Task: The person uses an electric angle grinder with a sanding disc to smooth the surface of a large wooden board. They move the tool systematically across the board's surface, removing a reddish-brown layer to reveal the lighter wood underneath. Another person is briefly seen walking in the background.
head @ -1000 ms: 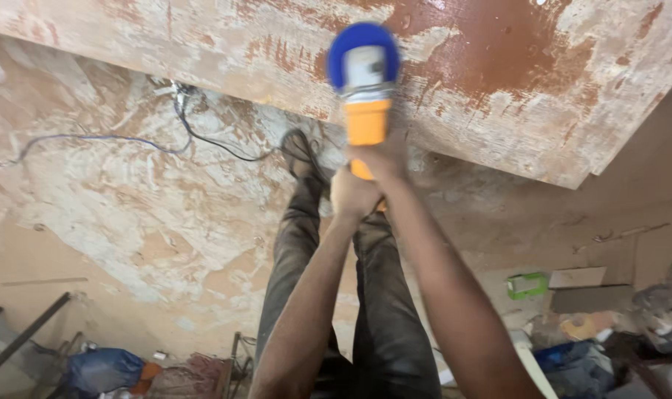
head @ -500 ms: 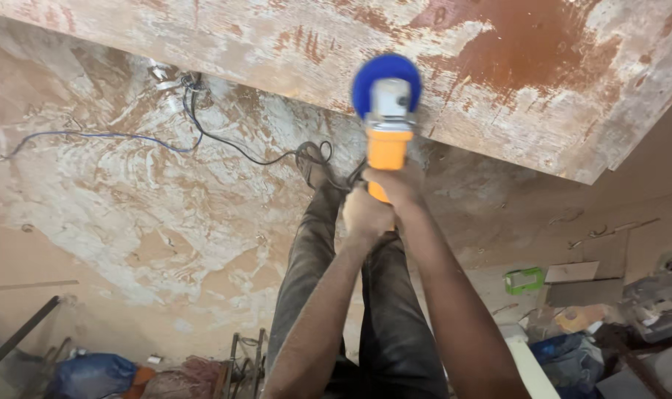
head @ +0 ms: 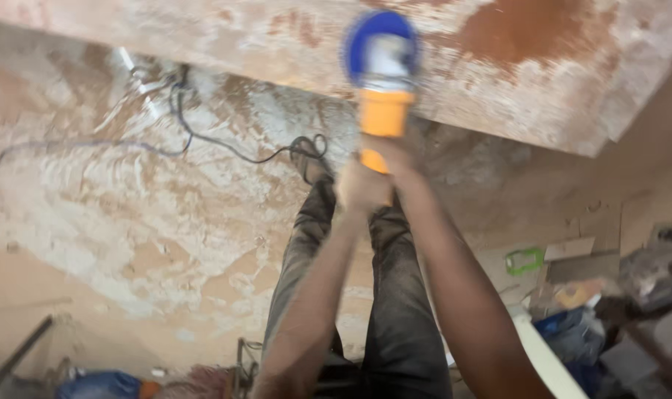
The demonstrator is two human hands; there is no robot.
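Both my hands grip an orange power sander (head: 381, 111) with a blue round head, held out in front of me. My left hand (head: 360, 188) wraps the rear of the orange handle from the left. My right hand (head: 396, 157) grips it from the right, slightly further forward. The blue head presses on a large dusty wooden panel (head: 528, 66) with reddish-brown bare patches and whitish filler. The view is motion-blurred. My legs in dark trousers (head: 380, 295) stand below.
A black cable (head: 225, 144) snakes across the dusty, plaster-streaked floor (head: 129, 222) from the upper left. Clutter at the right includes a green object (head: 524, 260), boxes and blue bags (head: 572, 332). A dark bar (head: 18, 355) lies at the lower left.
The sander and both hands have slid rightward along the panel's edge. The camera view shifted and turned blurrier.
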